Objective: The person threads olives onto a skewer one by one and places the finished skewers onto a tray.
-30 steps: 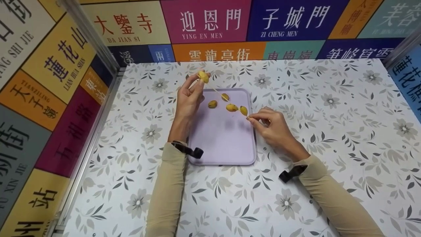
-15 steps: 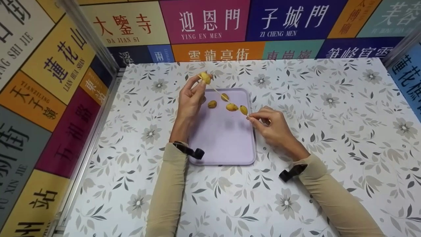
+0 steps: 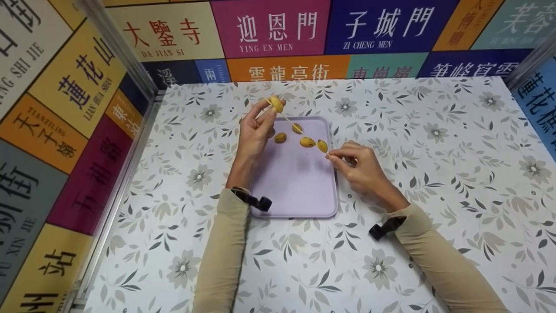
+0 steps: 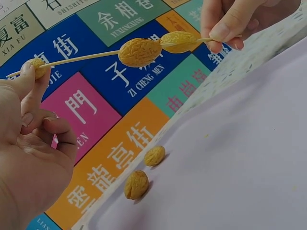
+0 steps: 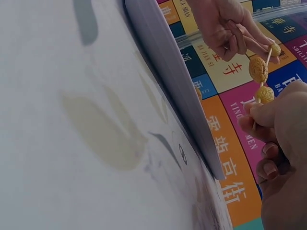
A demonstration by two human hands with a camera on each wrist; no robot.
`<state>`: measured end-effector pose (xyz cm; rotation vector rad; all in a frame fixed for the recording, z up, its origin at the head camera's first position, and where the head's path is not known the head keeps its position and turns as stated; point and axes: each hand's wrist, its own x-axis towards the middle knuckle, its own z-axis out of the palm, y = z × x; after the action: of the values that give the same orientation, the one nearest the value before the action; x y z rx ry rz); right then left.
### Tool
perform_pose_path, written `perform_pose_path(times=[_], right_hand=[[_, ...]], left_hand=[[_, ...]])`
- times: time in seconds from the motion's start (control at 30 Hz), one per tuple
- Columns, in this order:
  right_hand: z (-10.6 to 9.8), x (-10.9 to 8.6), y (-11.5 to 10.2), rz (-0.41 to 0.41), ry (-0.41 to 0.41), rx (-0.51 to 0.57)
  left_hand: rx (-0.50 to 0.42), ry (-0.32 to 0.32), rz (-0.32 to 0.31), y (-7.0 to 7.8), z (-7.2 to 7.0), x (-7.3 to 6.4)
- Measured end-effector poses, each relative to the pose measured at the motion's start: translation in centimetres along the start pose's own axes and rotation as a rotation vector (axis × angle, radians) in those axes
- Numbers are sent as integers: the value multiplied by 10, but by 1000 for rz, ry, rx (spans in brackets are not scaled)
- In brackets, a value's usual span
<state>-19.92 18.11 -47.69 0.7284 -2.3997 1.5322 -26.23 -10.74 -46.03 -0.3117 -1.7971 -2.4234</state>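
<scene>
A thin wooden skewer [image 4: 88,58] stretches between both hands above the tray. Two wrinkled yellow oval fruits, one larger [image 4: 140,53] and one smaller [image 4: 180,42], are threaded on it near the right hand. My left hand [image 3: 253,132] pinches a third yellow fruit [image 3: 276,104] between thumb and finger at the far end, where the skewer's tip sticks out beyond it. With thumb and fingertips, my right hand [image 3: 359,167] holds the skewer's near end just behind the smaller fruit. Two loose fruits, one at the left [image 3: 280,138] and one farther back [image 3: 297,128], lie on the tray.
The light purple tray [image 3: 295,191] has a low raised rim and lies on a table [image 3: 434,174] with a floral cover. Panels with printed place names [image 3: 278,30] stand along the back and left sides. Each wrist wears a black camera mount.
My left hand has shifted slightly right, toward the right hand, bringing its fruit farther along the skewer. The right hand stays almost still.
</scene>
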Motion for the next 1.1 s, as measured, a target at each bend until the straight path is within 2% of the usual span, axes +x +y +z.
perform_pose_path(times=[0.33,0.63,0.87,1.1], right_hand=[[-2,-1,-2,-8,19,21],[-2,-1,24,10,15,39],[-2,-2,25,54,-6,48],[-1,0,18,41,21,14]], left_hand=[[0,-1,20,0,8,1],[11,-14,45,-1,10,0],[44,-34,46,-2,10,0],[60,-40,59,-5,10,0]])
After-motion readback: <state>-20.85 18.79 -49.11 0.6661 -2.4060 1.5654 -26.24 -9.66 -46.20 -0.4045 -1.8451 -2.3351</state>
